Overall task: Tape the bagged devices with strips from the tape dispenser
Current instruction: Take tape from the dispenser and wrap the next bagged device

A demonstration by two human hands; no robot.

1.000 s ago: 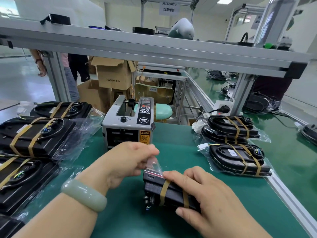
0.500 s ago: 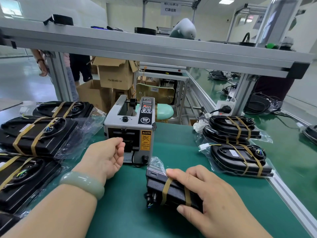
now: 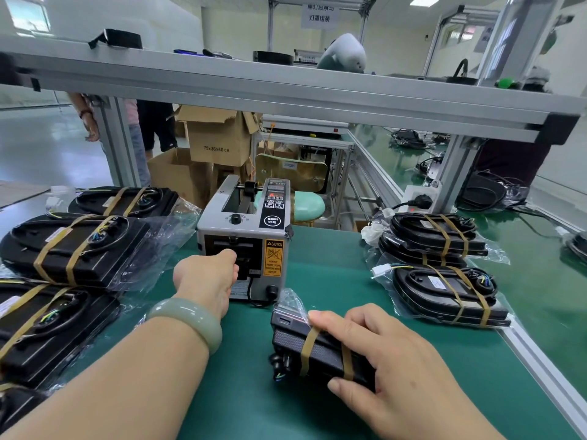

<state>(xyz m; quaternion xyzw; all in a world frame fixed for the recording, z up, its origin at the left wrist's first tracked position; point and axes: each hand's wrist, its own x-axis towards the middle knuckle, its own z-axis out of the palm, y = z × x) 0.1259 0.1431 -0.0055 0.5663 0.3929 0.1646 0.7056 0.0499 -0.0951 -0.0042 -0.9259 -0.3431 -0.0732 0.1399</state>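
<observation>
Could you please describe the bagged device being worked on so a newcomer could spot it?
On the green bench mat, just in front of the grey box-shaped tape dispenser, lies a small black device in a clear plastic bag. Unlike the larger taped units stacked either side, it alone sits under the right hand.

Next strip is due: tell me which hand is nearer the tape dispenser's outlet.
Left. The left hand is at the front outlet of the tape dispenser; the right hand, nearer the person, holds the bagged device.
</observation>
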